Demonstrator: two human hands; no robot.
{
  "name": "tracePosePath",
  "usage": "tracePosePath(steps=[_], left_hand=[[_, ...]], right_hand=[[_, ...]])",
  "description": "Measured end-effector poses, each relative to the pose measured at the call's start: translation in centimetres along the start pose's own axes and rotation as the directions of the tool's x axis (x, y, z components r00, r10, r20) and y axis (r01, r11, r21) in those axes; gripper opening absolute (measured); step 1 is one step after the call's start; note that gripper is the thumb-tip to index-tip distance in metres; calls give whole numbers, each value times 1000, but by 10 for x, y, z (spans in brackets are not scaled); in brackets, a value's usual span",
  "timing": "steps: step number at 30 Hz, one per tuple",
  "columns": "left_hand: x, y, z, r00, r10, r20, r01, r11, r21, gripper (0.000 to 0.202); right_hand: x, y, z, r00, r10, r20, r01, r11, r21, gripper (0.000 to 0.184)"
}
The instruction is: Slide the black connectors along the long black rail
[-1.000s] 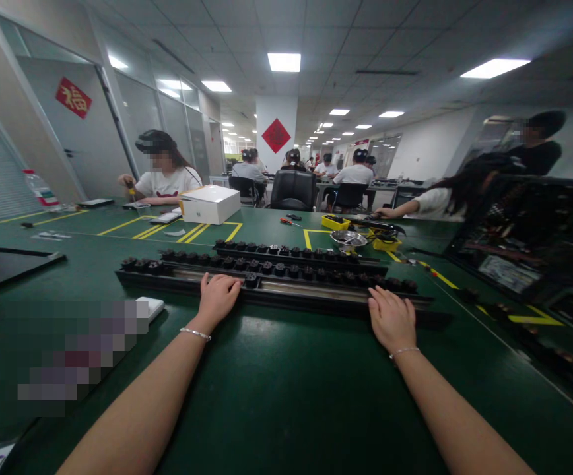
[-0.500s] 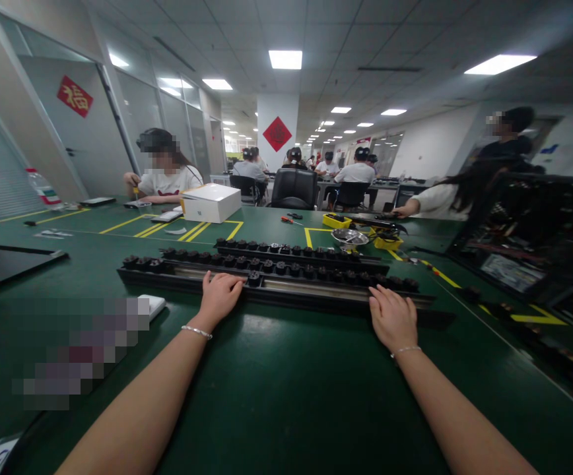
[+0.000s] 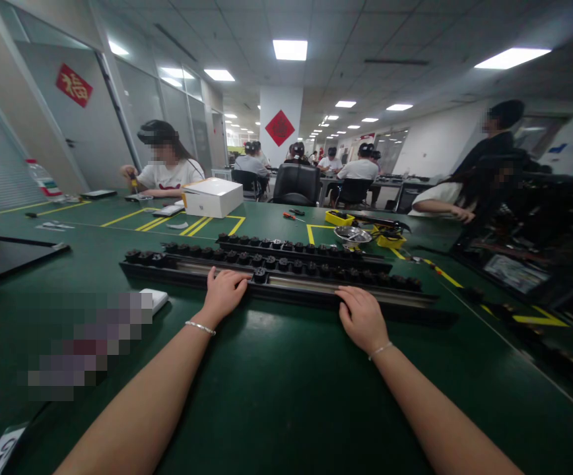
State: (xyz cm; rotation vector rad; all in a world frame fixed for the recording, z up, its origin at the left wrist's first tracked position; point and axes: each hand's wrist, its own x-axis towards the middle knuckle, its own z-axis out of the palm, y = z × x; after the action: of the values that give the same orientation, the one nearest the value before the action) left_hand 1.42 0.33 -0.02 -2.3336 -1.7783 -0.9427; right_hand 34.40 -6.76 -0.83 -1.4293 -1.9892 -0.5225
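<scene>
A long black rail [image 3: 306,290] studded with rows of black knobs lies across the green table [image 3: 286,389] in front of me. My left hand [image 3: 224,292] rests on its near edge left of centre, fingers curled over the rail beside one knob [image 3: 260,274]. My right hand [image 3: 363,318] lies on the rail's near edge right of centre, fingers bent down onto it. A second, shorter black rail [image 3: 296,251] with knobs sits just behind the first.
A white box [image 3: 213,196] stands on yellow floor-style markings farther back. Yellow trays [image 3: 340,218] and a metal bowl [image 3: 352,235] sit right of centre. A dark machine [image 3: 529,224] fills the right side. Several seated people work at the far tables; a small white pad [image 3: 154,300] lies at my left.
My right hand has slid leftward along the rail's near edge. My left hand has stayed in place. A person at the right has drawn an arm back.
</scene>
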Motion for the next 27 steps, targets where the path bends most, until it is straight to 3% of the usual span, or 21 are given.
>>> tracePosePath(steps=[5, 11, 17, 27], left_hand=[[0, 2, 3, 1000, 29, 0, -29, 1000, -8, 27], [-1, 6, 2, 997, 73, -14, -73, 997, -8, 27], [-1, 9, 0, 991, 130, 14, -129, 991, -31, 27], [-1, 8, -1, 991, 124, 43, -121, 991, -48, 26]], right_hand=[[31, -59, 27, 997, 61, 51, -68, 985, 158, 34], [56, -111, 48, 987, 24, 158, -51, 984, 169, 38], [58, -119, 53, 978, 9, 210, -33, 993, 112, 40], [56, -117, 53, 972, -6, 236, -14, 996, 83, 42]])
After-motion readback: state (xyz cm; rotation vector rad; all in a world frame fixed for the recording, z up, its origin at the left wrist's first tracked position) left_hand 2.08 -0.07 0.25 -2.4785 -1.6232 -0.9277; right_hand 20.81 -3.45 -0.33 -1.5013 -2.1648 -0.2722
